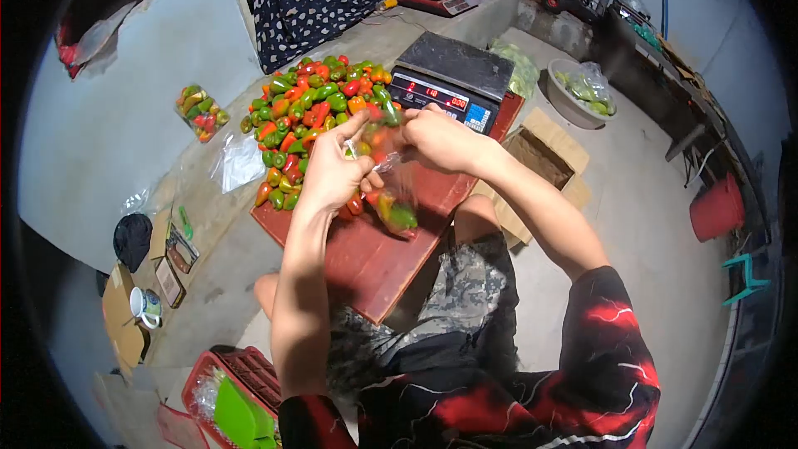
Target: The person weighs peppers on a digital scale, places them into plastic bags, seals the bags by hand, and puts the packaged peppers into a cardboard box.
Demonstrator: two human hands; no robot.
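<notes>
Between my two hands hangs a clear plastic bag [393, 199] with red and green peppers inside, over the red board. My left hand [339, 168] is closed on the bag's left side, near its top. At the right side of the bag's mouth, my right hand [436, 140] has its fingers closed on the plastic. A large heap of red, green and orange peppers [312, 104] lies just beyond my left hand. Behind my right hand stands a black digital scale [453, 66] with a lit red display. The red board [366, 270] lies under the bag.
Empty clear bags [241, 162] and a filled pepper bag [202, 112] lie left of the heap. An open cardboard box [540, 158] and a grey basin [573, 112] stand at right. A red basket [224, 366] and a mug [146, 308] are lower left.
</notes>
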